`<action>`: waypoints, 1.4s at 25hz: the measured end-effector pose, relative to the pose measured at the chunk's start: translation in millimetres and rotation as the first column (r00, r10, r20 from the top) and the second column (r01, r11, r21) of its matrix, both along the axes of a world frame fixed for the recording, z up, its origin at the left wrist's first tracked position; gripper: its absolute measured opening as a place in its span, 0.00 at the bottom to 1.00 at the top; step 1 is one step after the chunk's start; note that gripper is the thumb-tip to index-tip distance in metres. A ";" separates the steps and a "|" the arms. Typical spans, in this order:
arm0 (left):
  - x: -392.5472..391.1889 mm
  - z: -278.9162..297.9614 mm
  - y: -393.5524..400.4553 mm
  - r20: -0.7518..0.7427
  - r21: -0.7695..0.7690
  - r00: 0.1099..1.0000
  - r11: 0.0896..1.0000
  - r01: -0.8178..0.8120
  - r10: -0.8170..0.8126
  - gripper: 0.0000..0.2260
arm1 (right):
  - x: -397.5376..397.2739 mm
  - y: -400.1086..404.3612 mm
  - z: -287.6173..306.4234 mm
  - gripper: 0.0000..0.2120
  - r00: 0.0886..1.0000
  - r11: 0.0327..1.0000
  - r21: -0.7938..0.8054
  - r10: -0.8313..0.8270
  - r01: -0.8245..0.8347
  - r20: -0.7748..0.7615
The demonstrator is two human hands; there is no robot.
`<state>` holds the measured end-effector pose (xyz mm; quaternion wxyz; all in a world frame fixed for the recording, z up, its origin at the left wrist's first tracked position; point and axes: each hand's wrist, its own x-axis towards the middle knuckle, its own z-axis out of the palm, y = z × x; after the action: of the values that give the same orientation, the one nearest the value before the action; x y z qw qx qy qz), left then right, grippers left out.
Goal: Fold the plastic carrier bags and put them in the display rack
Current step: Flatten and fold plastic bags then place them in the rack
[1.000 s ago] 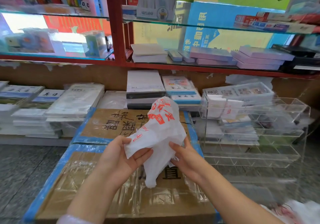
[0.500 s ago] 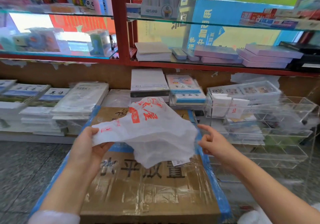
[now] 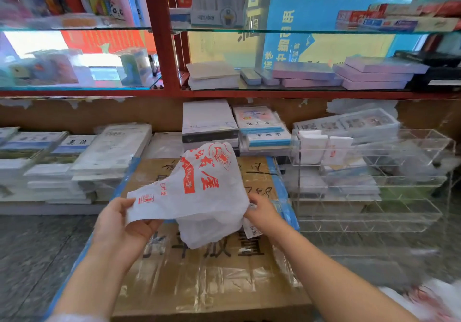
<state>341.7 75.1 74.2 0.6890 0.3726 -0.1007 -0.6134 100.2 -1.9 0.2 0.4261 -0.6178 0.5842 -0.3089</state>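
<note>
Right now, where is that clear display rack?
The clear display rack stands right of centre in the head view, beside the taped cardboard box, with folded white bags in its top tier.

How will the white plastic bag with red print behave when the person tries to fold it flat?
The plastic carrier bag is probably very floppy: it sags and crumples between the left hand and the right hand. It looks thin and light, so folds may spring open. The film may also slip between the fingers.

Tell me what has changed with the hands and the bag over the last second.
The right hand let go, then pinched the carrier bag again at its right edge; the left hand kept its grip. The bag went from bunched to spread wide. The clear display rack and cardboard box stayed put.
</note>
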 end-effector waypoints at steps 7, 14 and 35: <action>31.0 -0.5 -1.2 0.010 0.046 0.992 0.991 -0.129 0.129 0.19 | -58.8 17.8 63.2 0.10 0.936 0.935 0.047 0.351 -0.351 0.018; 8.8 5.3 6.5 0.752 0.189 0.659 0.961 -0.199 -0.012 0.09 | -112.9 15.6 81.8 0.07 0.905 0.899 -0.350 -0.354 0.262 -0.234; 46.0 -61.9 81.8 0.669 0.677 0.218 0.703 0.217 -0.711 0.10 | -129.9 64.3 79.9 0.44 0.809 0.711 0.388 0.535 -0.586 0.243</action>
<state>387.8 156.9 12.4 0.1841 0.7366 -0.4253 -0.4926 -29.6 62.4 80.1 0.6614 -0.6328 0.3985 -0.0570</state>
